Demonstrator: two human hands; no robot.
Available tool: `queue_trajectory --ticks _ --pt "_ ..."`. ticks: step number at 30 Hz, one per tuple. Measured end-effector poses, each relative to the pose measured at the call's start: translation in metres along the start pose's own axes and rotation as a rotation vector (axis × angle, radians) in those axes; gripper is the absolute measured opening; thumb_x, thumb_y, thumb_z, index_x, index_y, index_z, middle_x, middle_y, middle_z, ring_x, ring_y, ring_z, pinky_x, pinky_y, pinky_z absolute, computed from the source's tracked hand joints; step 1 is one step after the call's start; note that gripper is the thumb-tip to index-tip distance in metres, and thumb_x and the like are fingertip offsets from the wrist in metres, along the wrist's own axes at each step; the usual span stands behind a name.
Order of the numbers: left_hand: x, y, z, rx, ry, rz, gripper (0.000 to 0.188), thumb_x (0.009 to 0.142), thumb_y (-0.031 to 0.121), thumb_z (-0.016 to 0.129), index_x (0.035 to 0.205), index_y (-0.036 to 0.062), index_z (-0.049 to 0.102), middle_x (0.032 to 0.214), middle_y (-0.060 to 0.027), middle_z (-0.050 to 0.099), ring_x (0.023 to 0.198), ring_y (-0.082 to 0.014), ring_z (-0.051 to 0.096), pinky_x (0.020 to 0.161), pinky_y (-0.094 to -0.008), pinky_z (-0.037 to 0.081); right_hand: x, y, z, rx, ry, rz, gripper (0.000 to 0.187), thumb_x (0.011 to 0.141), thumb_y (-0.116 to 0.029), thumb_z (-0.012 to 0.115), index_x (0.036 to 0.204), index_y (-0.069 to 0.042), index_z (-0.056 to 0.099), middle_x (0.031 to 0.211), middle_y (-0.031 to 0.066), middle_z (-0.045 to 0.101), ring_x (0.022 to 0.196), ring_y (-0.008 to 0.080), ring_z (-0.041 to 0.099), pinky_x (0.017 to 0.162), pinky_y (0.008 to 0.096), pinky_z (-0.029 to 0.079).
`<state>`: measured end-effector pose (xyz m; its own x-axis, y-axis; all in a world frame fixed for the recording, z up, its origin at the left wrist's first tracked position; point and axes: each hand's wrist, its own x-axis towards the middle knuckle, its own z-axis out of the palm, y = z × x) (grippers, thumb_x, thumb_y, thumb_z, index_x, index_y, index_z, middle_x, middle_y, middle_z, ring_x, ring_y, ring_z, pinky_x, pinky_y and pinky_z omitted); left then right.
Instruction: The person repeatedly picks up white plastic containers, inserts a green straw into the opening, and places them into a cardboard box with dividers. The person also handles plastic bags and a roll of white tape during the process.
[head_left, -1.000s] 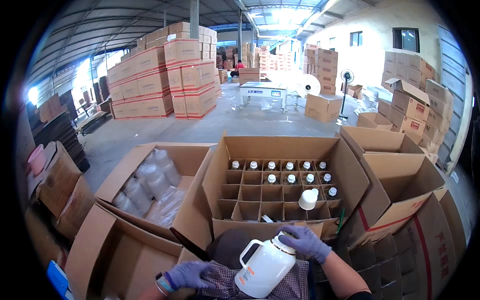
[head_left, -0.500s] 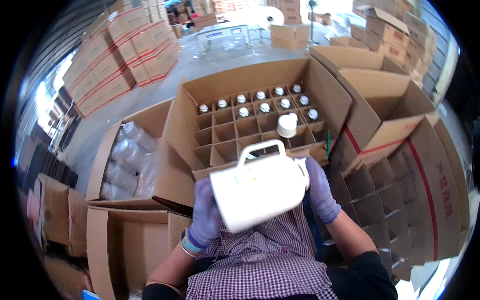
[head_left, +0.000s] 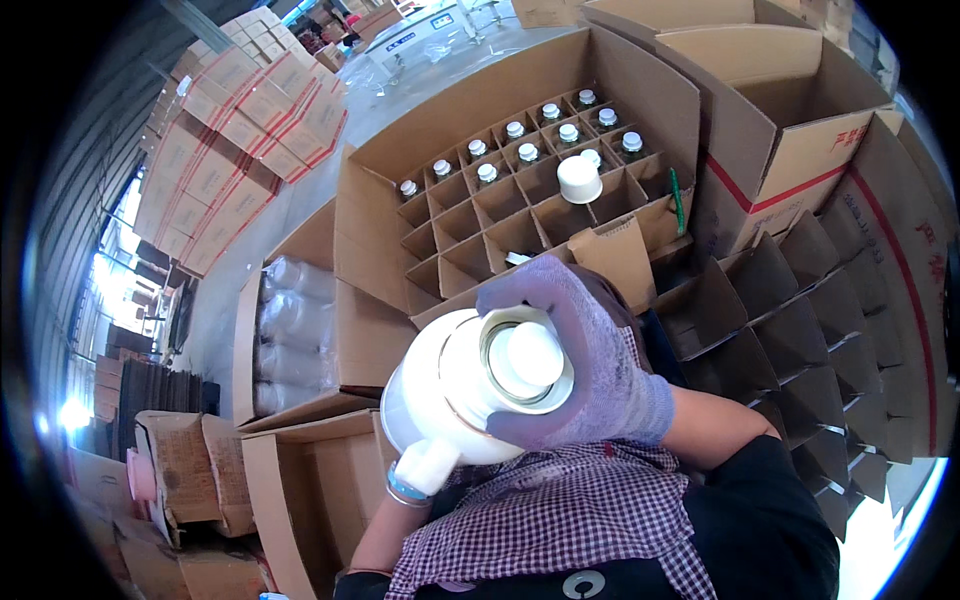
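Observation:
A white vacuum jug [head_left: 440, 375] with a handle [head_left: 428, 463] is held in front of my apron, its mouth tipped up toward me. In the mouth sits a white stopper [head_left: 530, 358]. My right hand [head_left: 590, 375], in a purple-grey glove, is wrapped round the jug's neck. Behind the jug my left hand is hidden; only the left forearm [head_left: 385, 540] and a wristband show. Beyond the jug stands an open carton [head_left: 350, 220] with cardboard dividers. Several white-capped bottles [head_left: 528, 153] fill its far cells. A white cup-shaped lid [head_left: 580, 182] rests over the dividers.
At the left, a carton [head_left: 245, 350] holds plastic-wrapped pieces, with another open carton [head_left: 265, 490] nearer me. Loose dividers [head_left: 760, 360] and open cartons [head_left: 780, 140] stand at the right. Stacked boxes [head_left: 220, 140] rise at the far left.
The jug has turned from lying sideways to mouth up toward me. My right hand has come across onto its neck, and my left hand has gone out of sight behind it. The view has shifted.

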<state>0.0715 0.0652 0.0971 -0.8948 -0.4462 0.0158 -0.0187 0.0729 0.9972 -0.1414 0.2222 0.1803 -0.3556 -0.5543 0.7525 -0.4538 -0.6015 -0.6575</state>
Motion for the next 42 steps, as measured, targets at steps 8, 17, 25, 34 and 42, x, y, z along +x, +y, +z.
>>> queue_trajectory --ticks 8,17,25,34,42 --pt "-0.036 0.002 -0.001 0.729 0.255 0.24 0.06 0.101 0.03 0.06 0.15 0.0043 0.037 0.15 -0.0147 0.046 0.134 -0.026 0.048 0.111 -0.041 0.041 0.001 0.008 0.035 0.113 -0.015 -0.068 0.07 0.068 -0.042 0.089 0.119 -0.004 0.059 0.103 0.0136 0.059 0.092 0.0277 0.062 0.08 0.039 0.052" --pt "-0.024 -0.028 -0.033 0.786 0.423 0.242 0.051 0.101 0.023 0.06 0.145 0.0007 0.046 0.144 -0.0153 0.053 0.128 -0.0256 0.053 0.107 -0.0391 0.043 0.022 0.083 0.04 0.592 0.579 0.625 0.044 0.096 -0.029 0.067 0.126 0.001 0.058 0.107 0.01 0.067 0.093 0.0167 0.067 0.086 0.029 0.055" --pt "-0.015 -0.03 -0.068 0.199 0.816 0.182 0.047 0.096 0.012 0.066 0.137 -0.006 0.051 0.138 -0.0194 0.057 0.123 -0.0287 0.057 0.102 -0.0399 0.047 0.072 0.216 -0.014 -0.773 -0.487 0.183 0.046 0.089 -0.021 0.066 0.133 -0.012 0.058 0.131 0.021 0.056 0.116 0.0372 0.058 0.101 0.0455 0.048" --pt "-0.01 -0.015 -0.089 -0.756 0.651 0.021 0.067 0.098 0.03 0.065 0.153 0.0065 0.034 0.149 -0.0207 0.045 0.132 -0.0427 0.05 0.105 -0.0589 0.047 0.089 0.24 -0.065 -0.477 -0.488 0.352 0.077 0.07 -0.016 0.083 0.14 -0.012 0.049 0.138 0.0169 0.05 0.128 0.0334 0.054 0.11 0.0431 0.045" --pt "-0.028 0.016 -0.068 -0.134 0.62 0.039 0.062 0.087 0.032 0.076 0.137 0.0031 0.055 0.13 -0.02 0.062 0.121 -0.0356 0.061 0.102 -0.0441 0.049 0.031 0.136 0.0 -0.217 -0.569 0.13 0.057 0.081 -0.014 0.075 0.133 -0.008 0.051 0.121 0.0176 0.063 0.114 0.0345 0.064 0.096 0.0448 0.054"
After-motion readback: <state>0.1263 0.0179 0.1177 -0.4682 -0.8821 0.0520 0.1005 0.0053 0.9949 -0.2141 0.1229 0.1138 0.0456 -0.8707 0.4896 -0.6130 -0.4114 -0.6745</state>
